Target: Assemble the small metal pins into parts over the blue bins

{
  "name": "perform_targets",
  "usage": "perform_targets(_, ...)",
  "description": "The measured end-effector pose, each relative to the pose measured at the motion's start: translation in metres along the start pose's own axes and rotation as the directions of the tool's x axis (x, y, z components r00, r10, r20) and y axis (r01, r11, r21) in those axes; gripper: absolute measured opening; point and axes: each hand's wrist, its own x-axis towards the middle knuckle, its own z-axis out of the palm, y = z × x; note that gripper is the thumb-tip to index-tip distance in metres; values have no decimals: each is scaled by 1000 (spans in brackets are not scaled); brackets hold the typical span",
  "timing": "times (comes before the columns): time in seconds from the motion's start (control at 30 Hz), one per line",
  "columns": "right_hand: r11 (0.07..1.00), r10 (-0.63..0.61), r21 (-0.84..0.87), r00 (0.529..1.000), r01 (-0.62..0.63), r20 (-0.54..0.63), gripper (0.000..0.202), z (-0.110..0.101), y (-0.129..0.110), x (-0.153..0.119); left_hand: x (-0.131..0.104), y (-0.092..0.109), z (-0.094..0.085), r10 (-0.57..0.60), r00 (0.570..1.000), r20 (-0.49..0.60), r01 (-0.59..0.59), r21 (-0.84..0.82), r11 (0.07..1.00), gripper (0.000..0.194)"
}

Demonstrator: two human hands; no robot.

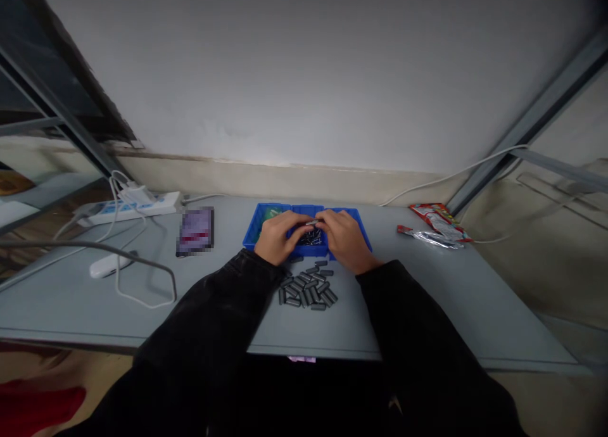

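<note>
My left hand and my right hand meet above the middle of a row of blue bins. Between their fingertips they pinch a small light-coloured piece, too small to name. Small shiny metal parts lie in the middle bin under my fingers. Greenish translucent pieces show in the left bin, partly covered by my left hand. My right hand hides most of the right bin. On the table in front of the bins lies a loose pile of dark grey cylindrical pieces.
A white power strip with plugs and trailing cables lies at the left, near a white oblong device. A blurred purple rectangular item lies left of the bins. Torn red and silver packets lie at the right, beside a metal frame post.
</note>
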Motion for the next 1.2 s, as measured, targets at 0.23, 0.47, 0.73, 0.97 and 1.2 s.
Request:
perform_targets(0.23, 1000, -12, 0, 1000, 12, -2, 22, -1, -1, 1, 0, -1, 1, -18, 1000, -1, 18, 16, 1000, 14)
perform_targets(0.47, 999, 1, 36, 1000, 0, -6, 16, -4, -3, 1, 0, -1, 2, -25, 1000, -18, 26, 23, 999, 13)
perform_targets(0.73, 1000, -17, 8, 1000, 17, -8, 16, -1, 2, 0, -1, -2, 2, -24, 999, -22, 24, 10, 1000, 12)
perform_targets(0.97, 999, -43, -27, 999, 43, -1, 17, 0, 4, -1, -1, -2, 2, -30, 999, -18, 30, 0, 1000, 12)
perform_targets(1.2, 998, -43, -43, 999, 43, -2, 17, -1, 2, 0, 0, -1, 2, -34, 999, -30, 34, 3, 999, 13)
